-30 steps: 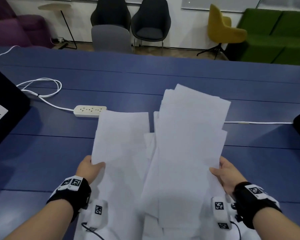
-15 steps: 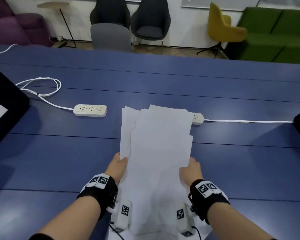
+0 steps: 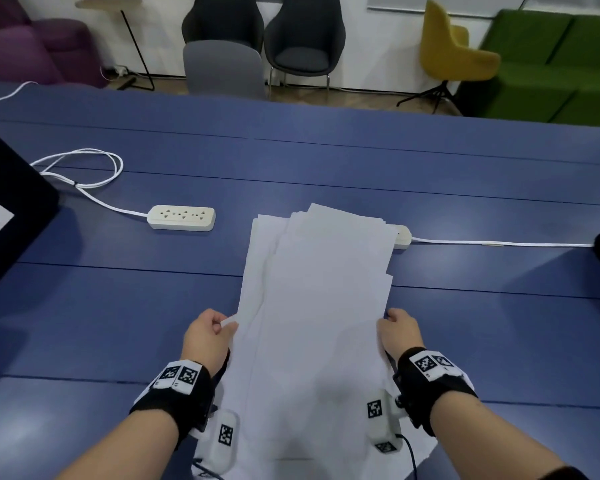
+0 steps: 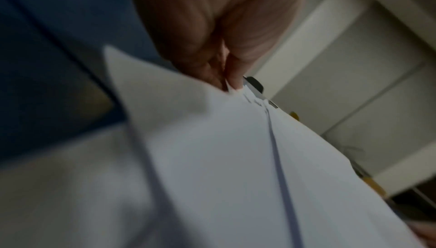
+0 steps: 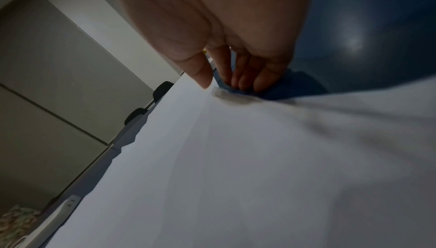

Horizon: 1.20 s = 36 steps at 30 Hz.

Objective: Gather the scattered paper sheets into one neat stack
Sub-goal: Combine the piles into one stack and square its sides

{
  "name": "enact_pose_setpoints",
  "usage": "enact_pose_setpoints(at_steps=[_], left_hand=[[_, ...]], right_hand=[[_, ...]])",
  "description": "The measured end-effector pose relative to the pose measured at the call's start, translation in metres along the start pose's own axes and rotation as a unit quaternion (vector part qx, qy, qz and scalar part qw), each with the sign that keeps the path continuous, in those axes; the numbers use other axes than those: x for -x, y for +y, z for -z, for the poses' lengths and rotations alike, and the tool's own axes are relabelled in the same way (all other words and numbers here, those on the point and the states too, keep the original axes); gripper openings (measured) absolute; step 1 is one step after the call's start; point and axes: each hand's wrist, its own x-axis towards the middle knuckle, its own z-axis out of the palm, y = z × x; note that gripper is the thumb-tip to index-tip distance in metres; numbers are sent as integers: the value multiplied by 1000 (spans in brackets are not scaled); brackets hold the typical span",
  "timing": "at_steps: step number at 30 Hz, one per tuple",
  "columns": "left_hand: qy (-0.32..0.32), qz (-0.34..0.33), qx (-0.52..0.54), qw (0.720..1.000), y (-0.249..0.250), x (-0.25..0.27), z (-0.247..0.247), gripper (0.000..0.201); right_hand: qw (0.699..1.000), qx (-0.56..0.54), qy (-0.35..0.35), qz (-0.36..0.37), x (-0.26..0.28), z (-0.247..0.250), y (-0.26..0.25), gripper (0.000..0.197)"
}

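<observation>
Paper sheets point(image 3: 321, 306) squeezed from wide spread into one narrower pile — both hands moved inward, L point(image 3: 207, 337) & R point(image 3: 400, 332).

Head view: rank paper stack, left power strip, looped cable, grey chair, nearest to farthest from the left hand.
1. Paper stack: in the left hand's grip, at its left edge.
2. Power strip: on the table, ahead of the hand and slightly left.
3. Looped cable: farther left and back on the table.
4. Grey chair: beyond the table's far edge.
</observation>
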Motion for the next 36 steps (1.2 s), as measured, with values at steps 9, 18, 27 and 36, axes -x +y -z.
enact_pose_setpoints(at_steps=[9,18,27,36], left_hand=[[-8,-63,-53,997,12,-43,8,13],[-40,-58,-77,994,19,-77,14,8],[-57,-57,-57,995,41,-92,-19,9],[-66,-31,-10,997,43,-90,-16,9]], right_hand=[[987,152,12,55,-44,17,-34,14],[994,83,-71,4,-78,30,-46,27],[998,20,22,50,-70,-14,-70,14],[994,42,-66,70,-66,4,-72,31]])
